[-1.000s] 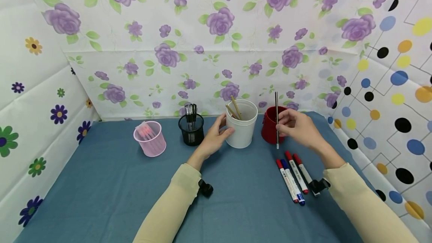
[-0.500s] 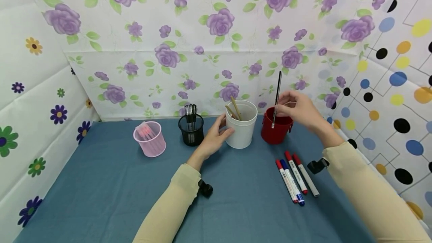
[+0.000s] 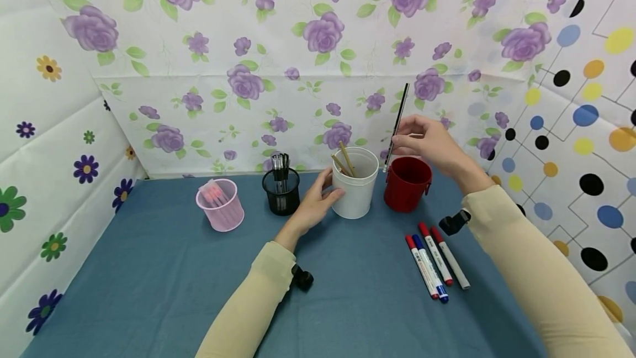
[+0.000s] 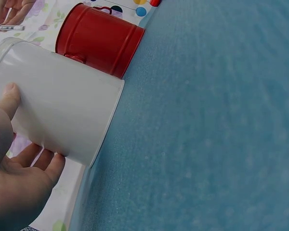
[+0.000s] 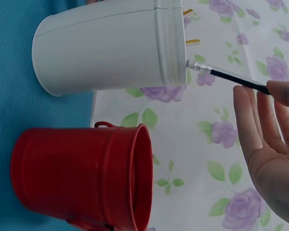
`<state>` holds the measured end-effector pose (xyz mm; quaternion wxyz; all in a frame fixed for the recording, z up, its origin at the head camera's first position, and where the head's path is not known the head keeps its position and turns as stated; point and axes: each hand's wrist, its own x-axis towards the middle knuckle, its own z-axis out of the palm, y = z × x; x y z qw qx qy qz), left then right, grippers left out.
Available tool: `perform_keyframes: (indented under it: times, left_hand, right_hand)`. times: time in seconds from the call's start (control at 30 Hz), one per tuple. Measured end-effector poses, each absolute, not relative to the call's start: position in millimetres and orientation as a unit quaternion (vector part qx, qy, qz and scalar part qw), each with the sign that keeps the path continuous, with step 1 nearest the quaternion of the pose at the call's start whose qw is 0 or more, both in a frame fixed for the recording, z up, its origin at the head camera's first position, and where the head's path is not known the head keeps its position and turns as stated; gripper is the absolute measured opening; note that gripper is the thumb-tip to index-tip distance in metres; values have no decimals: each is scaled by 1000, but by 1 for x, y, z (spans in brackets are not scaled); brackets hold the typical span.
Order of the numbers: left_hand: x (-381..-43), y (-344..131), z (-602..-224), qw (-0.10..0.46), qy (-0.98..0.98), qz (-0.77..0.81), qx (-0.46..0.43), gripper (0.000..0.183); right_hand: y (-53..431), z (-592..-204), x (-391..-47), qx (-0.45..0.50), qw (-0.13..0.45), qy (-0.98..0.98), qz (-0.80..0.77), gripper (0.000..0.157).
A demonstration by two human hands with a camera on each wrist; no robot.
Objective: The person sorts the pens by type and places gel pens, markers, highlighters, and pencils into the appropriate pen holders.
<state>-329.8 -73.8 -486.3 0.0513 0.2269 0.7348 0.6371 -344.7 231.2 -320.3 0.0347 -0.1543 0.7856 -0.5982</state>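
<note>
My left hand [image 3: 312,208] holds the side of a white bucket [image 3: 354,199] standing on the table. In the left wrist view its thumb lies on the bucket wall, the fingers beneath. Wooden sticks [image 3: 349,160] lean inside the bucket. My right hand [image 3: 428,141] pinches a black pencil [image 3: 400,110] between thumb and fingers, above and behind the red bucket [image 3: 404,188]. The pencil slants, its eraser end down. In the right wrist view that eraser tip [image 5: 190,63] shows right at the white bucket's rim.
Left of the white bucket stand a black mesh cup [image 3: 281,195] with pens and a pink cup [image 3: 223,211] with pink-tipped pens. Several markers [image 3: 432,264] with red and blue caps lie on the blue cloth [image 3: 348,303], front right. A flowered sheet [image 3: 278,26] hangs behind.
My right hand has lifted the pencil from in front of the red bucket, up over it and leftward to beside the white bucket's rim. My left hand stays on the white bucket.
</note>
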Motion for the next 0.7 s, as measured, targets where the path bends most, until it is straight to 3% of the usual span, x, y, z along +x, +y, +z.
perform_keyframes:
  times: [0.7]
  left_hand:
    - [-331, -72, -488, 50, 738, 636, 219, 74]
  right_hand:
    - [203, -318, -364, -178, 43, 764, -619, 31]
